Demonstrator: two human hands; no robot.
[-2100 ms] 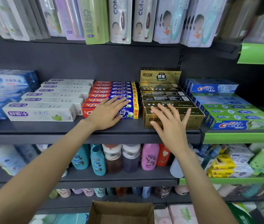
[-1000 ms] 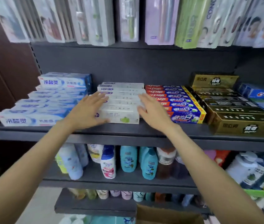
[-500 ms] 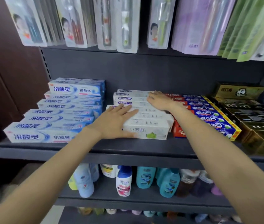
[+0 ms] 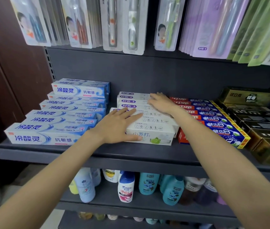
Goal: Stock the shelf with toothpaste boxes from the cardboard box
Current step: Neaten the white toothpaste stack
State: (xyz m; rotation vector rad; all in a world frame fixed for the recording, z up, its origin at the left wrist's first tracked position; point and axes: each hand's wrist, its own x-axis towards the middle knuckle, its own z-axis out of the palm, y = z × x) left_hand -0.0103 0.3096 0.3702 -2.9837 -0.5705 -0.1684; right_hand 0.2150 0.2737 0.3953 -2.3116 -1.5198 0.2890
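A row of white toothpaste boxes [image 4: 154, 129] lies on the dark shelf [image 4: 131, 154], stepped from front to back. My left hand [image 4: 116, 126] lies flat on the left end of the front white boxes, fingers straight, thumb along the front face. My right hand [image 4: 161, 102] rests flat on the white boxes further back, fingers spread. Blue-and-white toothpaste boxes [image 4: 55, 123] fill the row to the left. Red-and-blue toothpaste boxes [image 4: 213, 119] fill the row to the right. The cardboard box is out of view.
Gold-and-black toothpaste boxes [image 4: 263, 123] sit at the far right of the shelf. Toothbrush packs [image 4: 131, 25] hang above the shelf. Shampoo bottles [image 4: 147, 184] stand on the shelf below. A brown wall [image 4: 7, 80] bounds the left side.
The view and both hands have shifted left from the gold and red boxes to the white row. In the last half second the hands have hardly moved.
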